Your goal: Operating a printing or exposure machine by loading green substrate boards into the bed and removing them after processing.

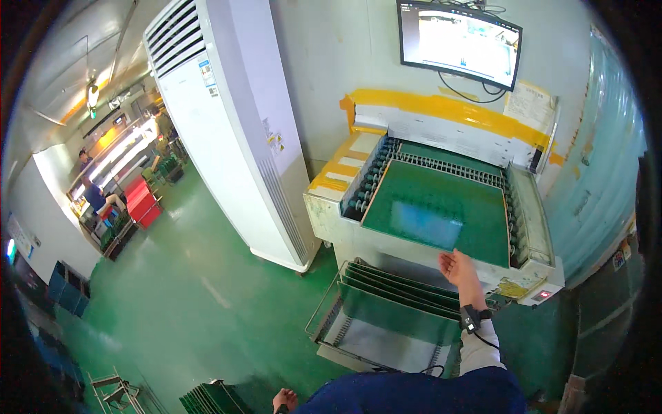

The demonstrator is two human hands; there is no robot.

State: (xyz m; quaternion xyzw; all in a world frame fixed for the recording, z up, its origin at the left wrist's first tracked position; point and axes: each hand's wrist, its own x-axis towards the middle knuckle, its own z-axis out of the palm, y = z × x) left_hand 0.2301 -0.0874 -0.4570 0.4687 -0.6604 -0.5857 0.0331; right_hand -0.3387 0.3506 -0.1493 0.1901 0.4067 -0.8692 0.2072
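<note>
Green panel [427,190] lies flat across rollers [358,203], likely so they can carry it. Just beside its near edge, the right hand [456,269] curls loosely, released; the left hand [285,399], nearer and cropped, has bent fingers, grasp impossible to tell.

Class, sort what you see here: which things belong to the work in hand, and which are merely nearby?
Seemingly in use:
- large green panel, near the right hand
- roller conveyor beneath it
- slotted rack holding upright green panels

Seemingly just nearby:
- floor-standing air conditioner
- blue crates
</note>
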